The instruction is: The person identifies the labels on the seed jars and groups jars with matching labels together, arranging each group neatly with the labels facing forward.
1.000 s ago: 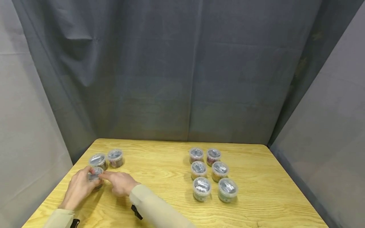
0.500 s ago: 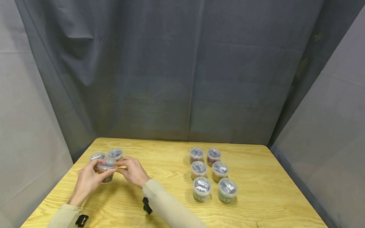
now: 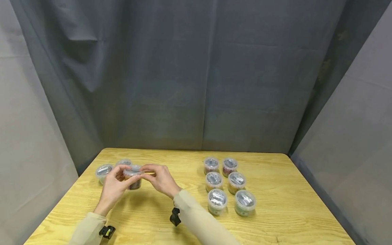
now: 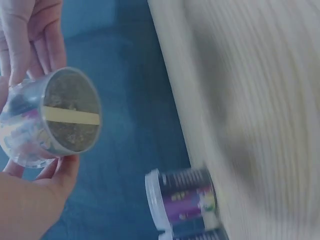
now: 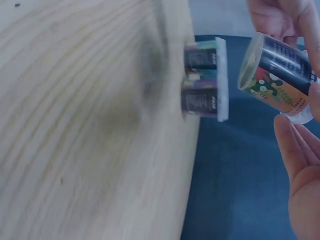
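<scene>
In the head view, a small clear plastic tub (image 3: 134,184) with a lid is held up off the table between both hands. My left hand (image 3: 114,187) pinches its lid rim from the left; my right hand (image 3: 162,180) pinches the rim from the right. The left wrist view shows the underside of this tub (image 4: 72,125), with a pale strip across a dark bottom. Its black and orange printed label shows on the tub (image 5: 280,75) in the right wrist view. Behind the left hand stand two lidded tubs, one at the left (image 3: 102,173), the other partly hidden (image 3: 123,162).
Several lidded tubs stand in two columns on the table's right half, among them a front one (image 3: 245,203) and a rear one (image 3: 211,164). The wooden table (image 3: 291,211) ends at a grey curtain (image 3: 171,85), with pale fabric walls at both sides.
Both hands have lifted the tub off the table at the left and carried it rightward, past the two standing tubs. The right hand has gone from touching its lid to pinching its rim.
</scene>
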`<action>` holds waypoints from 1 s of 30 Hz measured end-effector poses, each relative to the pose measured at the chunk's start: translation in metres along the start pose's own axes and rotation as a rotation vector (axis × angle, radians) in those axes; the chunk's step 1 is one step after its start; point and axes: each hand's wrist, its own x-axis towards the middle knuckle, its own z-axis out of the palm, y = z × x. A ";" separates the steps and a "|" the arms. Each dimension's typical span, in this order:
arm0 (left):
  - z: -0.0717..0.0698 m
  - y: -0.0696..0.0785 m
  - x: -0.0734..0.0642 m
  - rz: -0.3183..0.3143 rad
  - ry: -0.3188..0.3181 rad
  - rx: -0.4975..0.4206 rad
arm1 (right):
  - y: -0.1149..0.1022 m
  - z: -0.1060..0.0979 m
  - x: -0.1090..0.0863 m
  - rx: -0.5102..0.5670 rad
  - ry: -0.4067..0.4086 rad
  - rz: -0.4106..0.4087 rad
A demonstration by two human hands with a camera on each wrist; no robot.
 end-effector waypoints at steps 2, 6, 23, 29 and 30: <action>0.007 0.002 0.001 -0.001 0.001 -0.026 | 0.002 -0.006 -0.004 0.006 0.023 0.004; 0.020 0.004 0.004 -0.015 -0.030 -0.036 | 0.006 -0.018 -0.012 0.020 0.051 0.015; 0.071 0.004 0.011 -0.030 -0.192 -0.142 | 0.022 -0.064 -0.031 0.059 0.190 0.159; 0.084 0.006 0.009 -0.003 -0.119 -0.108 | 0.020 -0.068 -0.035 0.086 0.178 0.201; 0.086 0.007 0.008 0.008 -0.112 -0.103 | 0.019 -0.068 -0.036 0.093 0.185 0.212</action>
